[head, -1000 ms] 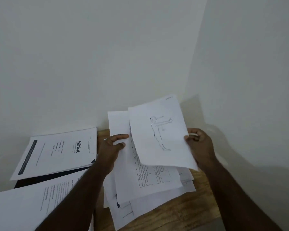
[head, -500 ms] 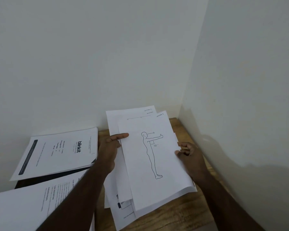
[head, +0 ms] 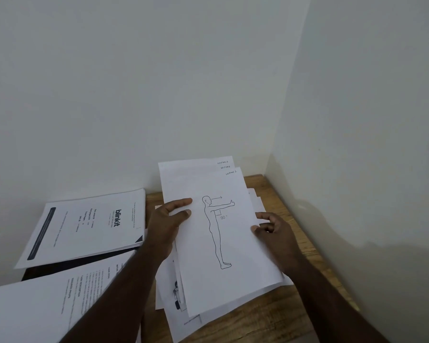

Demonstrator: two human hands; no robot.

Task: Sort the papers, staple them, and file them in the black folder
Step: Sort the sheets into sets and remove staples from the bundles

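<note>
Evidently the left hand [head: 162, 231] pinched the left edge of the white sheet printed with a line-drawn standing figure [head: 221, 238], thumb and forefinger lying on its face and the other fingers hidden beneath. The right hand [head: 274, 235] met the sheet's right edge with loosely curled fingers; whether it gripped the paper or only steadied it could not be told. That sheet topped a loose, fanned stack of white papers [head: 183, 300] on the wooden table [head: 278, 315], near the corner of the walls. Such paper would be light, limp and slippery sheet on sheet, so both long edges seemed the best hold. Left of it, a blinkit-headed document [head: 89, 226] covered most of the black folder [head: 67, 266]. No stapler was in view.
</note>
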